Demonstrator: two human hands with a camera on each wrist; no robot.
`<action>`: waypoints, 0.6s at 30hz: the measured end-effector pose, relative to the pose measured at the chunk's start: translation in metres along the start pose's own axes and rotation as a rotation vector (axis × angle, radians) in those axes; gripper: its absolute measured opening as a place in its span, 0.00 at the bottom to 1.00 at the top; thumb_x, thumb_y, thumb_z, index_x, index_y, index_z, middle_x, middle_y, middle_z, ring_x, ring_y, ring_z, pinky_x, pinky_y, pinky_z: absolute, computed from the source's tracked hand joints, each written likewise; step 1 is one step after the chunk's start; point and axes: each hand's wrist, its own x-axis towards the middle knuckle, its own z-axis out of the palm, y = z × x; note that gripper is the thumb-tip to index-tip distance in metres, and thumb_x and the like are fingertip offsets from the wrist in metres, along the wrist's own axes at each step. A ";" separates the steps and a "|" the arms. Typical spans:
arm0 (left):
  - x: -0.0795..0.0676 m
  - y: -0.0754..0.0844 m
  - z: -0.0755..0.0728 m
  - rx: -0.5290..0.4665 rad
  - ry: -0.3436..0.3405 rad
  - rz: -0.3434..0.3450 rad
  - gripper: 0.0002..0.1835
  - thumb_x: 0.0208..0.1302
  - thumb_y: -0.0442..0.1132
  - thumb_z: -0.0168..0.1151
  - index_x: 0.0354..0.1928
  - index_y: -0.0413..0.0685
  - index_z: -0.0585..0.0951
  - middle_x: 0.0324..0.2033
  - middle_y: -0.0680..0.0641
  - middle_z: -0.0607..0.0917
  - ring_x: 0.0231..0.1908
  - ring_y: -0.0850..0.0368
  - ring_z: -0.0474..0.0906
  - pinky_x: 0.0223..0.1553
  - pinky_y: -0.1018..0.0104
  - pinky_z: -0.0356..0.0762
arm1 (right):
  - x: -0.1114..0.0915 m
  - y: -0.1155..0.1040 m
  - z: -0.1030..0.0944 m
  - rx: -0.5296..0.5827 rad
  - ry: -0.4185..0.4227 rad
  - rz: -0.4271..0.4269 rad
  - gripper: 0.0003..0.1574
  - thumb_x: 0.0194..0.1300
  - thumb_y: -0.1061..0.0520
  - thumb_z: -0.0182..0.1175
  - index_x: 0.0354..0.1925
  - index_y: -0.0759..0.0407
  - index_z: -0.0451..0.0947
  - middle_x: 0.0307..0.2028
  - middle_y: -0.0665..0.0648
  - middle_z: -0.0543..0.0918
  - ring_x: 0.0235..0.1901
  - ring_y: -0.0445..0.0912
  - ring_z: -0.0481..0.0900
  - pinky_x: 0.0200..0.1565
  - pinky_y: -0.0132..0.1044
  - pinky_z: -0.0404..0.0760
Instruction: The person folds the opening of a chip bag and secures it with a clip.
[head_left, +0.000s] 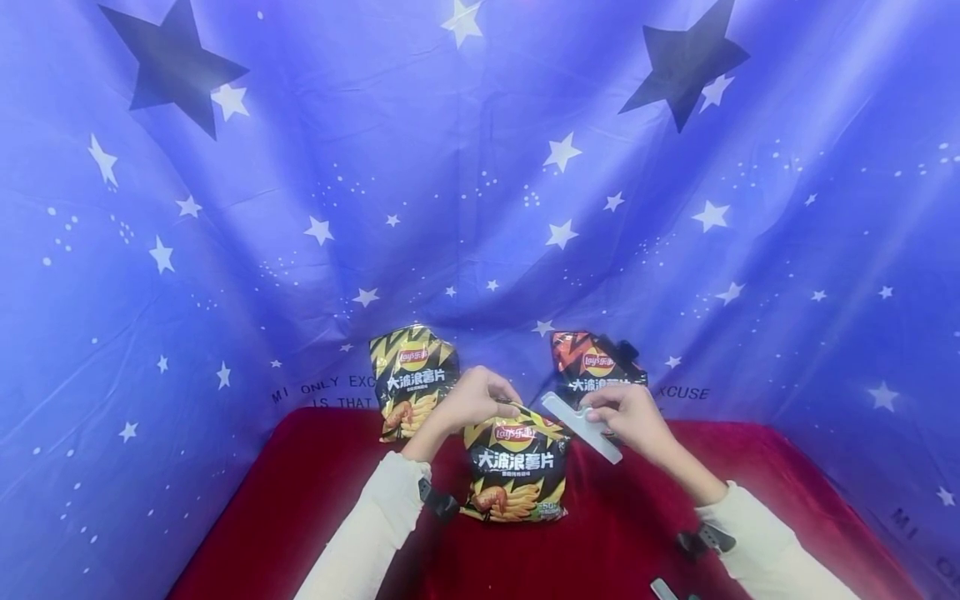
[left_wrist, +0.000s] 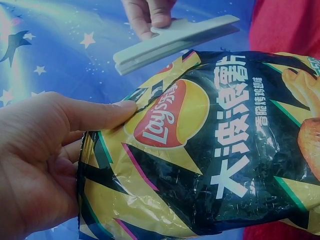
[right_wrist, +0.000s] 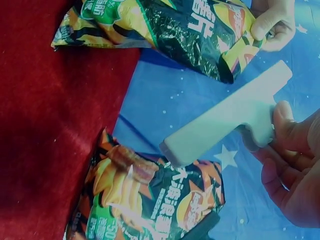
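A yellow-and-black bag of potato chips (head_left: 516,479) stands on the red cloth in front of me. My left hand (head_left: 480,398) pinches its folded-over top edge, thumb on the printed front in the left wrist view. In my right hand (head_left: 633,421) is a pale, long-barred bag clip (right_wrist: 227,120), its handle pinched between thumb and fingers. The clip's two bars (left_wrist: 175,42) show a narrow gap between them. It is held at a slant beside the bag's top right corner, bars apart from the folded edge in the right wrist view.
Behind on the left leans another yellow-and-black chip bag (head_left: 412,379). An orange-and-black chip bag (head_left: 588,364) stands behind on the right, a black clip (head_left: 621,350) at its top corner. Near the bottom edge lies a pale clip (head_left: 663,589), partly cut off. A blue starred curtain (head_left: 480,167) surrounds the red-covered table (head_left: 315,483).
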 end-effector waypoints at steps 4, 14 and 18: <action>0.000 0.000 0.000 -0.008 -0.002 -0.001 0.05 0.56 0.32 0.74 0.35 0.46 0.90 0.33 0.48 0.92 0.41 0.56 0.85 0.53 0.54 0.81 | 0.003 -0.006 0.006 0.026 -0.028 0.018 0.10 0.56 0.71 0.70 0.39 0.68 0.88 0.38 0.65 0.88 0.24 0.43 0.81 0.23 0.35 0.85; 0.003 -0.002 0.001 -0.027 0.008 -0.004 0.06 0.55 0.31 0.75 0.36 0.44 0.90 0.35 0.46 0.92 0.40 0.56 0.85 0.53 0.54 0.82 | 0.013 -0.017 0.022 -0.017 -0.019 -0.026 0.11 0.54 0.72 0.70 0.37 0.64 0.89 0.34 0.61 0.88 0.28 0.44 0.81 0.20 0.32 0.82; 0.003 -0.003 0.001 -0.040 0.007 -0.007 0.07 0.54 0.31 0.76 0.36 0.42 0.90 0.33 0.45 0.92 0.32 0.59 0.80 0.41 0.64 0.80 | 0.016 -0.020 0.027 -0.025 -0.003 -0.032 0.11 0.53 0.73 0.70 0.36 0.64 0.89 0.32 0.59 0.87 0.29 0.46 0.82 0.21 0.31 0.83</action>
